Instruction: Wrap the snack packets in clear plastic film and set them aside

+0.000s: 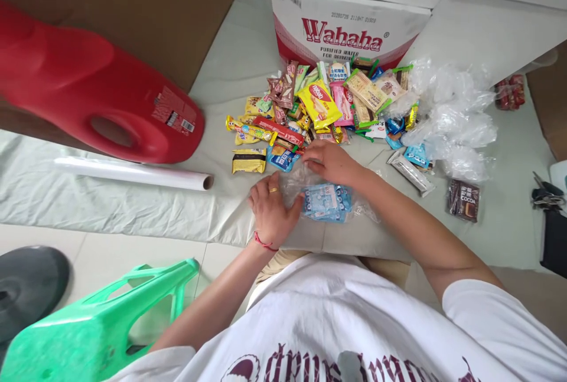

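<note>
A clear plastic bag [361,208] with several light-blue snack packets [326,202] inside lies near the table's front edge. My left hand [275,208], with a ring and a red bracelet, is closed on the bag's left side, its thumb beside the blue packets. My right hand [331,163] reaches across the bag's far side, its bent fingers gripping the film near the upper left edge; the fingertips are partly hidden. Just beyond my hands are a blue snack packet [283,159] and a yellow packet with a dark band [248,160].
A pile of wrapped snacks [319,103] lies before a Wahaha carton [349,30]. Crumpled clear bags [456,116] and a cocoa packet [463,199] are at right. Leftward are a film roll [133,173] and red jug [101,87]. A green stool [66,335] stands below.
</note>
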### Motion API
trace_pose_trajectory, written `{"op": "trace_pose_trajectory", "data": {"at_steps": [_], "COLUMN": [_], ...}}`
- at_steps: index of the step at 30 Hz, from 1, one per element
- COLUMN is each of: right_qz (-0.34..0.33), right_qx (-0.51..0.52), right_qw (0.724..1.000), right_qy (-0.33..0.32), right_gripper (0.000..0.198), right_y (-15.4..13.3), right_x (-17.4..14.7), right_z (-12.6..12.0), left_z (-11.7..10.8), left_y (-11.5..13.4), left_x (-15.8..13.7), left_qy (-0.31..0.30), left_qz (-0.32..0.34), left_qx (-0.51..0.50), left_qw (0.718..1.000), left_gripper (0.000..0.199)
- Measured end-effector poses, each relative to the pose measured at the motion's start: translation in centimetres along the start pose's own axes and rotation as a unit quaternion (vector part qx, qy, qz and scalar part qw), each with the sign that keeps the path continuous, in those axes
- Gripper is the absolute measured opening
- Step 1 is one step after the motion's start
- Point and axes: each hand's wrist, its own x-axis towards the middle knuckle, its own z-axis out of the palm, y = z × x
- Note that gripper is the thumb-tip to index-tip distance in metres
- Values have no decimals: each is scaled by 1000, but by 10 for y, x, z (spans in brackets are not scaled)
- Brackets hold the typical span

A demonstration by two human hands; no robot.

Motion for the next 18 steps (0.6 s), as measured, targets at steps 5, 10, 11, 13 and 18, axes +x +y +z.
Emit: {"op": "trace_pose_trajectory", "data": {"at_steps": [5,10,11,13,18], "right_qz": [137,130,108,61,12], "right_qx": [44,-16,-41,-108,-225], "right_qw": [989,990,993,992,968], "right_qy": [42,49,31,-27,-109], "right_gripper": [24,31,30,28,43], "right_y": [-10,-44,-51,-64,-77], "right_x": [3,-25,-35,-56,-91], "right_z": [-6,1,5,16,42], "left_z": [7,10,9,5,-10], "left_y": [2,-3,-5,-9,-15], "left_x": [17,24,25,29,35], "left_qy": [-26,-20,-19,-27,-119], "left_qz": [-12,6,15,38,-31], "left_qx": [-6,-29,-44,-82,-201], "left_qw": [1000,999,999,996,972], "left_gripper": [44,16,14,14,14]}}
